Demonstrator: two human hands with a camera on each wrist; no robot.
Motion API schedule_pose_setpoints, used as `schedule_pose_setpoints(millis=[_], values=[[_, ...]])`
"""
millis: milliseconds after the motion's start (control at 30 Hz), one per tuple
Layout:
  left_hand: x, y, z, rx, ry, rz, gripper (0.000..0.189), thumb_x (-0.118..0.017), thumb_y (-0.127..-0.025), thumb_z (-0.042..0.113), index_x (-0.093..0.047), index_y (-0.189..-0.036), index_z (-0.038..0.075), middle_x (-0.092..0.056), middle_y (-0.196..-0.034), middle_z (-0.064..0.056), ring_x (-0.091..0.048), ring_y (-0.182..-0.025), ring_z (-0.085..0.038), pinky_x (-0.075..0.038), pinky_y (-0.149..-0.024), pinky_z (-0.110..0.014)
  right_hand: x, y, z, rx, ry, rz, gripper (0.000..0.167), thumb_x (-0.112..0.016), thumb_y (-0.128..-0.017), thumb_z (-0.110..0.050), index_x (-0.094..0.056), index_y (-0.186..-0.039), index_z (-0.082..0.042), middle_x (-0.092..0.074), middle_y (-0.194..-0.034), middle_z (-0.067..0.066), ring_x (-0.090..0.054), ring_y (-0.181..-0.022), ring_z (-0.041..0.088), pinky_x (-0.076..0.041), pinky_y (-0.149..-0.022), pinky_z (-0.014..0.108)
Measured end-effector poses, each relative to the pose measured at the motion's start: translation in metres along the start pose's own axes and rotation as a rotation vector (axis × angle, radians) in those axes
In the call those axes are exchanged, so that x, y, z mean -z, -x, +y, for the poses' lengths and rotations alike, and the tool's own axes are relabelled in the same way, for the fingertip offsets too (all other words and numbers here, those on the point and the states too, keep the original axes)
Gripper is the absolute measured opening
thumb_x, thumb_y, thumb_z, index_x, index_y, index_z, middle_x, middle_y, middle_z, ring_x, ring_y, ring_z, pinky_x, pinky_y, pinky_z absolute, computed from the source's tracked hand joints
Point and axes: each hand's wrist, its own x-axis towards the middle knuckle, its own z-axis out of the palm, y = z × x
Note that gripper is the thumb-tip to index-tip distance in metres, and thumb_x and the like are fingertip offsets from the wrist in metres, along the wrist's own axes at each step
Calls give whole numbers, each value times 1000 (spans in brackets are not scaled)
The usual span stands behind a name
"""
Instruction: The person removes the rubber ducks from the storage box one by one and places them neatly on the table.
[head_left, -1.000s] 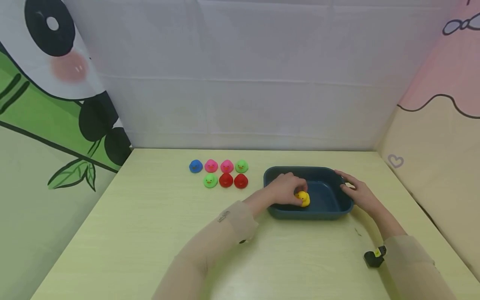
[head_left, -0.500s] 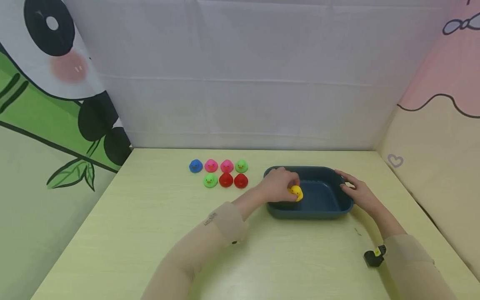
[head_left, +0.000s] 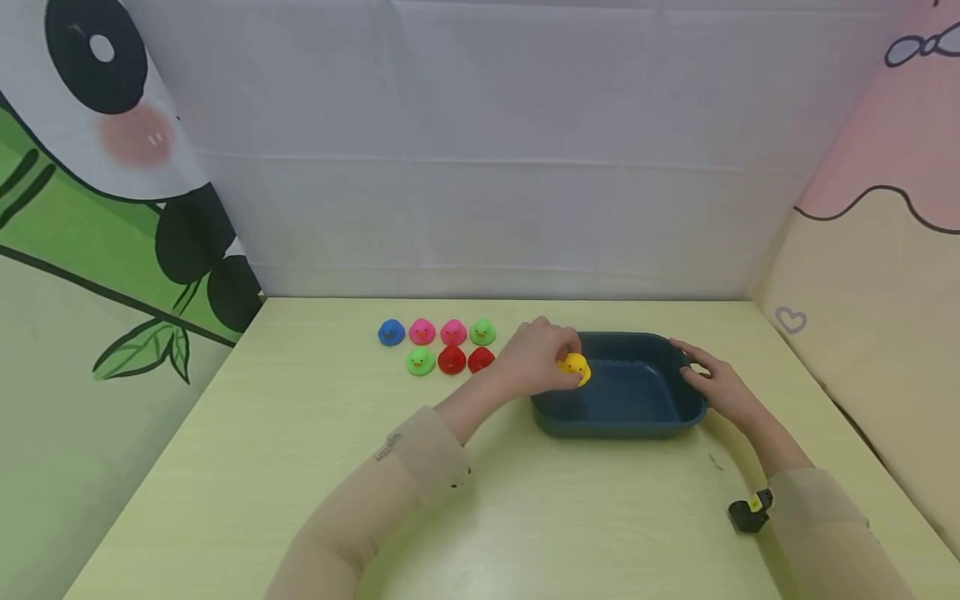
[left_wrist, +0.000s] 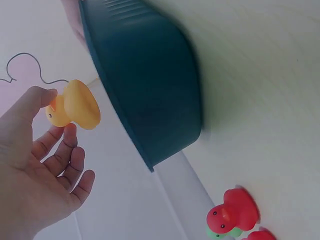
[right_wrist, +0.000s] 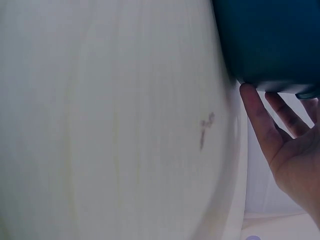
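In the head view my left hand [head_left: 538,358] is raised above the left end of a dark blue-green rectangular basin [head_left: 637,428]. It pinches a yellow rubber duck [head_left: 576,367] between thumb and fingertips; the left wrist view shows the duck [left_wrist: 81,106] held at its head, beside the basin's outer wall [left_wrist: 150,75]. My right hand [head_left: 718,385] grips the basin's right end at the rim. From the right wrist, fingers [right_wrist: 260,117] lie against the outside of that wall. No duck shows in the visible part of the basin's floor.
Left of the basin, rubber ducks stand in two rows: blue [head_left: 392,332], two pink [head_left: 422,332] and green [head_left: 483,332] behind; green [head_left: 421,361] and two red [head_left: 452,360] in front. My left hand partly covers one red duck. A black device [head_left: 748,514] sits by the right sleeve.
My left hand has lifted the yellow duck from inside the basin, moving up and to the left with it. The right hand and the basin have stayed in place.
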Motion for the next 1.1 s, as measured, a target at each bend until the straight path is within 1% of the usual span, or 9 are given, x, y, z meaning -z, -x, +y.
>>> schedule_pose_setpoints(millis=[333, 567, 667, 733, 867, 967, 1100], values=[[23, 15, -5, 17, 7, 87, 28, -71, -78, 34, -66, -99, 17, -59, -81, 7, -46, -84, -12, -38, -72, -28, 0, 0, 0, -1, -25, -5, 53, -44, -101, -24, -27, -149, -11, -19, -149, 33, -26, -129, 58, -51, -71, 27], [39, 28, -9, 33, 21, 127, 27, -73, -76, 34, -65, -96, 18, -60, -82, 8, -46, -88, -10, -38, -75, -29, 0, 0, 0, -4, -16, -7, 53, -44, -101, -25, -26, -149, -12, -19, -149, 32, -25, -129, 58, -51, -73, 29], [45, 35, -13, 21, 5, 161, 26, -74, -76, 35, -64, -95, 19, -60, -81, 9, -45, -86, -10, -38, -77, -29, 0, 0, 0, -2, -13, -5, 53, -44, -101, -24, -26, -149, -11, -19, -149, 31, -25, -130, 58, -52, -73, 32], [49, 39, -17, 3, -5, 193, 26, -74, -76, 35, -65, -93, 19, -60, -81, 9, -46, -86, -10, -38, -78, -30, 0, 0, 0, -3, -13, -4, 52, -44, -101, -23, -26, -149, -11, -19, -150, 31, -24, -130, 58, -52, -73, 34], [58, 48, -25, -28, -21, 248, 25, -75, -76, 33, -65, -92, 16, -61, -80, 8, -47, -85, -13, -39, -79, -32, 0, 0, 1, -7, -16, -5, 52, -44, -101, -21, -26, -149, -11, -18, -150, 31, -24, -130, 58, -52, -75, 37], [65, 55, -31, -19, -5, 270, 25, -75, -76, 30, -65, -92, 15, -60, -79, 7, -47, -87, -15, -40, -80, -34, 0, 0, 1, -6, -19, -4, 52, -44, -101, -21, -26, -149, -11, -18, -150, 31, -24, -130, 58, -52, -75, 36], [77, 68, -38, 14, 43, 288, 24, -76, -76, 26, -64, -92, 13, -61, -81, 4, -47, -92, -18, -42, -79, -35, 0, 0, 0, 1, -18, -3, 52, -44, -101, -22, -27, -148, -10, -19, -150, 31, -25, -130, 58, -52, -74, 33]])
